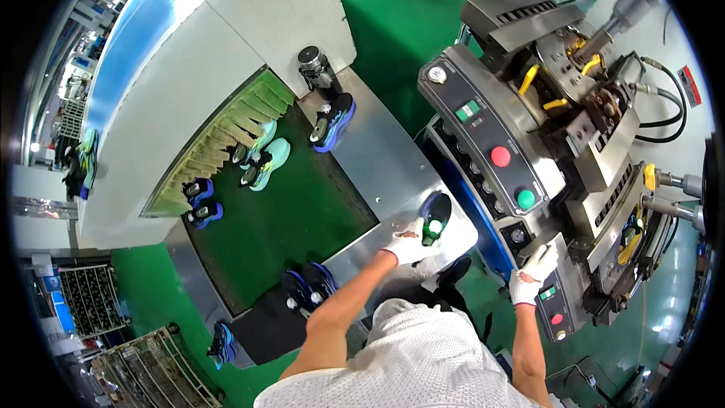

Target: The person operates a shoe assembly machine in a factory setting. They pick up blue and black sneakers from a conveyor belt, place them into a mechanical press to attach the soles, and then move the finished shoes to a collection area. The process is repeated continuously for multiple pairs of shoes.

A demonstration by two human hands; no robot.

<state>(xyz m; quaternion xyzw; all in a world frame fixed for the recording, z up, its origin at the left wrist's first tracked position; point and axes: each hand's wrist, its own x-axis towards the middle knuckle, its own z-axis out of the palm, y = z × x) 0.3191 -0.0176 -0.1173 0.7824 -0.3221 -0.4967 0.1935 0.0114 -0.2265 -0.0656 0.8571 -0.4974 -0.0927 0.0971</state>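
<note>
Both my hands wear white gloves. My left hand point(408, 245) is at the near right corner of the metal table, its fingers closed round the near end of a dark shoe point(436, 208) with a blue edge and a green part at that end. My right hand point(535, 272) lies over the lower control panel point(555, 304) of the machine at the right, fingers stretched out and nothing in them. Two dark shoes with blue soles point(320, 278) stand to the left of my left forearm.
A green conveyor belt point(302, 215) carries several shoes out from a strip curtain point(219, 140). A black-and-blue shoe point(332, 122) and a flask point(319, 72) stand on the metal ledge. The press machine point(581, 98) has an upper panel with red and green buttons point(501, 156). Wire racks point(143, 370) stand lower left.
</note>
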